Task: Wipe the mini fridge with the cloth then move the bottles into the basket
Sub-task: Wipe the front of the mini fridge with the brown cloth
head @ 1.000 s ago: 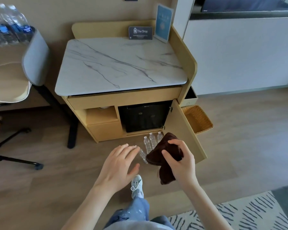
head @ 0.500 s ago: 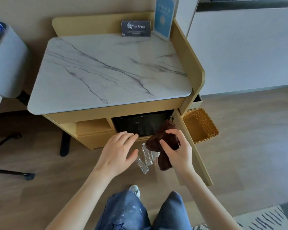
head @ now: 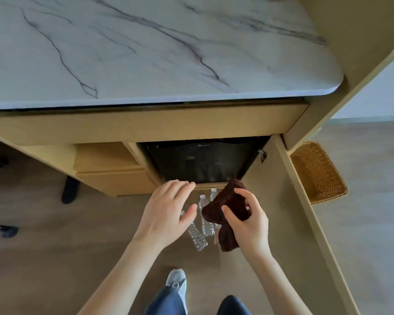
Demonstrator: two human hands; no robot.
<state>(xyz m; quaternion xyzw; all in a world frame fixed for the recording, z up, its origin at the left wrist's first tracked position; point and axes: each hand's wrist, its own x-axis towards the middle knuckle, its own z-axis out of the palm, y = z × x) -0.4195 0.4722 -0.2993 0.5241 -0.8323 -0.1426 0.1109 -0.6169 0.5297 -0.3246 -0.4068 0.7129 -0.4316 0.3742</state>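
The right hand (head: 248,221) pinches the brown cloth (head: 225,212) just below the mini fridge (head: 200,162); the left hand (head: 166,214) hovers spread (empty); bottles (head: 206,220) stand on the floor before the fridge; the basket (head: 319,173) sits to its right.

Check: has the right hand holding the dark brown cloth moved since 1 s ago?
Yes. The right hand carried the dark brown cloth forward, toward the black mini fridge; its top edge now reaches the fridge's lower front.

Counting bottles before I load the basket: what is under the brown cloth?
Under the brown cloth, held by the right hand, clear bottles stand on the floor. Three show partly; any others are covered.
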